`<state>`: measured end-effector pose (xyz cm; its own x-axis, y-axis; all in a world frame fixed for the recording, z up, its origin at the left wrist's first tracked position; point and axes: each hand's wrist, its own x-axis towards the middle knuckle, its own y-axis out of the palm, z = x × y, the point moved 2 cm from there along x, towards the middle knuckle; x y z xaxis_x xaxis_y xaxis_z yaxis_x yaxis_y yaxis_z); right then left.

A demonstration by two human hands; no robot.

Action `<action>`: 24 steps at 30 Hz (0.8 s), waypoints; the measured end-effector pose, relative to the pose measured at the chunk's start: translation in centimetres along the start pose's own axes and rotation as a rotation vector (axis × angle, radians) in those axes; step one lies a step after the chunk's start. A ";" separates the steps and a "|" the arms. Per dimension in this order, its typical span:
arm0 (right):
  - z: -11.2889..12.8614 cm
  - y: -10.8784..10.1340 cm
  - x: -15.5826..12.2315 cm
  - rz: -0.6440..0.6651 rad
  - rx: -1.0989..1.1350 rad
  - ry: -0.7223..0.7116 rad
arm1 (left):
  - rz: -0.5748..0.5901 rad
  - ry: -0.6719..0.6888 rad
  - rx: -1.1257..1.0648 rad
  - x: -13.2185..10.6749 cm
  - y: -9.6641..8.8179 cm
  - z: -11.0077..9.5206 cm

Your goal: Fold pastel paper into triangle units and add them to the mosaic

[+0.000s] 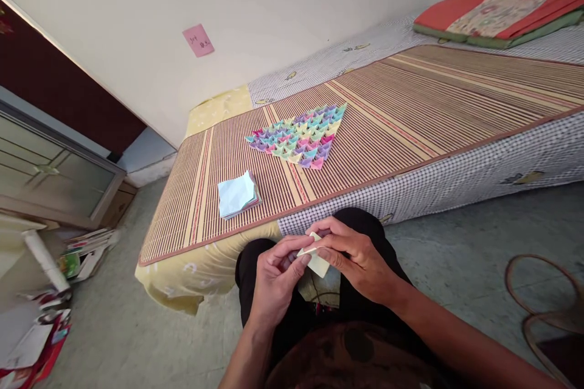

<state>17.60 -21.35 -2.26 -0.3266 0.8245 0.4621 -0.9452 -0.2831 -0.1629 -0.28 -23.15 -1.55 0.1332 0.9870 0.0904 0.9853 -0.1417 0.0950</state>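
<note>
My left hand (pixel 274 276) and my right hand (pixel 356 255) meet above my lap, both pinching a small pale yellow piece of folded paper (pixel 317 262). The fingers of both hands are closed on its edges. On the striped bamboo mat (pixel 410 109) ahead lies a stack of square coloured papers (pixel 237 194) with a light blue sheet on top. Farther back, several small folded paper boats (pixel 301 137) in pink, purple, teal and yellow are laid out in a triangle.
The mat covers a low bed (pixel 502 170) with checked and yellow sheets. A red and green cushion (pixel 502 9) lies at the far right. A pink note (pixel 198 40) sticks to the wall. Magazines and papers (pixel 86 249) litter the floor at left; a wire hoop (pixel 542 298) sits at right.
</note>
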 end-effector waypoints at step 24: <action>-0.4 1.3 0.0 -0.242 0.019 0.114 | -0.307 -0.053 0.019 -0.3 1.7 1.0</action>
<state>16.37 -21.50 -2.79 -0.0901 0.9189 0.3840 -0.9959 -0.0797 -0.0429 1.46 -23.63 -2.36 -0.1658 0.9861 0.0085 0.9822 0.1644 0.0912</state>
